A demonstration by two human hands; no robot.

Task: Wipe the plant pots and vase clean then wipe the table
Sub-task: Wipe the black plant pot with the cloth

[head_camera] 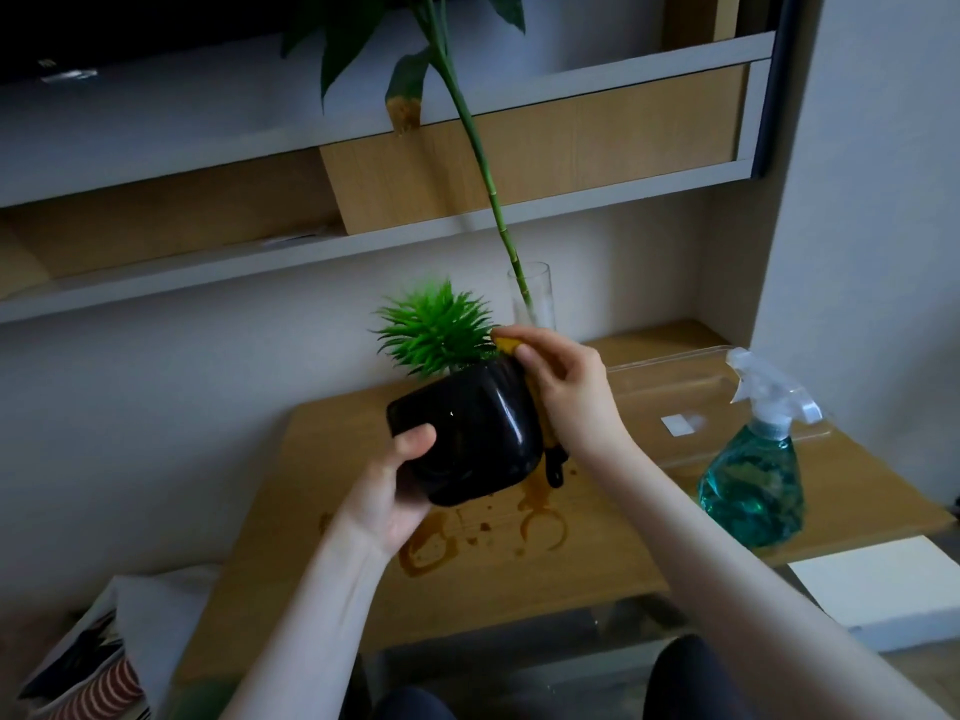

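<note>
Hands are both busy over the wooden tabletop. Left hand grips the black plant pot from below, thumb wrapped over its near corner, holding it up off the wood and tipped on its side so the spiky green plant points away toward the wall. Right hand comes in at the pot's rim, fingers curled round a yellow cloth and pressing it against the glossy black side. Under the pot, brown ring stains and splashes mark the tabletop. Behind the pot stands a clear glass vase with a long green stalk leaning up out of it. Off to the right, a spray bottle of blue-green liquid stands on the tabletop, just beside a clear plastic tray that carries a small white label, too blurred to read. No writing shows on the bottle either, and none on the pot.
</note>
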